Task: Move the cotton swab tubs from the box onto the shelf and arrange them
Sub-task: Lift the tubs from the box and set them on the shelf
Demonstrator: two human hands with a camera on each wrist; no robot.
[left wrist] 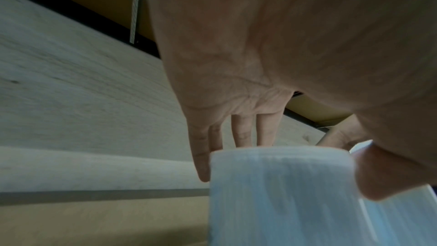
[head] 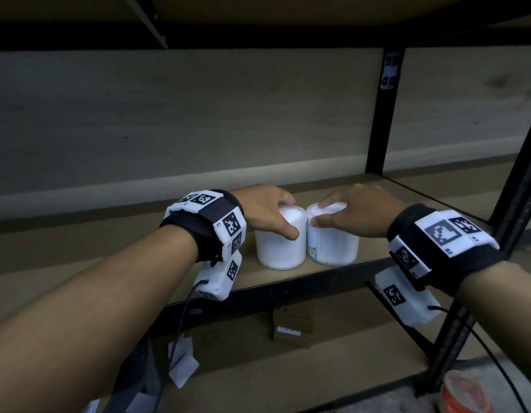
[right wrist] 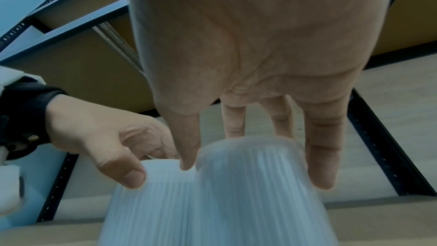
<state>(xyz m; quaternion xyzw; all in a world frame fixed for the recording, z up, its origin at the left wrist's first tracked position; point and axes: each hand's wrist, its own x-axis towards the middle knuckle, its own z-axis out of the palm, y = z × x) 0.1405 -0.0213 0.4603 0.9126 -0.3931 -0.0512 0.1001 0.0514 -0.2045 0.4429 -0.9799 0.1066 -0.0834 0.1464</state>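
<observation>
Two white cotton swab tubs stand side by side, touching, near the front edge of the brown shelf board (head: 401,201). My left hand (head: 288,217) grips the left tub (head: 280,251) from above, thumb on its front and fingers over the far rim. My right hand (head: 319,214) grips the right tub (head: 332,248) the same way. In the left wrist view the left hand (left wrist: 290,156) spans the left tub (left wrist: 279,194). In the right wrist view the right hand (right wrist: 255,156) straddles the blurred right tub (right wrist: 255,194), with the left tub (right wrist: 151,203) beside it. The box is out of view.
A black upright post (head: 383,114) stands at the shelf's back right, and another post (head: 517,198) at the front right. The shelf above hangs low overhead. The lower shelf holds small cardboard boxes (head: 294,323) and paper slips (head: 180,362). An orange-and-white object (head: 463,394) lies bottom right.
</observation>
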